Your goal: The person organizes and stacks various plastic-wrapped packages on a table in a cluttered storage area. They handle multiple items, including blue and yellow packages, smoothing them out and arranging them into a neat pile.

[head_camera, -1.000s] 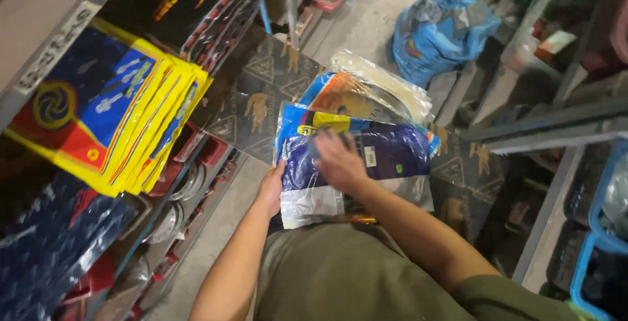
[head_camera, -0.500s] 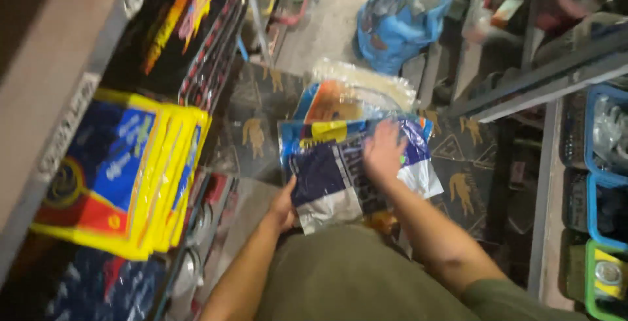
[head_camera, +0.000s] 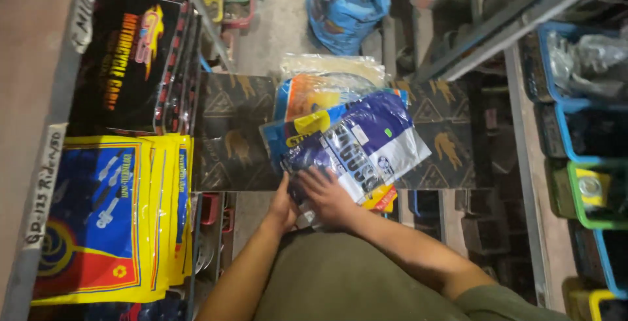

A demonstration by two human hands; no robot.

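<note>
Purple-and-white plastic packet (head_camera: 366,148) tops a fanned stack of about four packets on a dark patterned box (head_camera: 235,131) — lower ones mostly hidden. Right hand (head_camera: 327,197) presses it, fingers spread; left hand (head_camera: 282,206) grips the stack's edge, fingers hidden — grip unclear

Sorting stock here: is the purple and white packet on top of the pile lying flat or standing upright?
Flat. The purple and white packet lies face up on the pile of packets, with the right hand spread on its near end.
</note>
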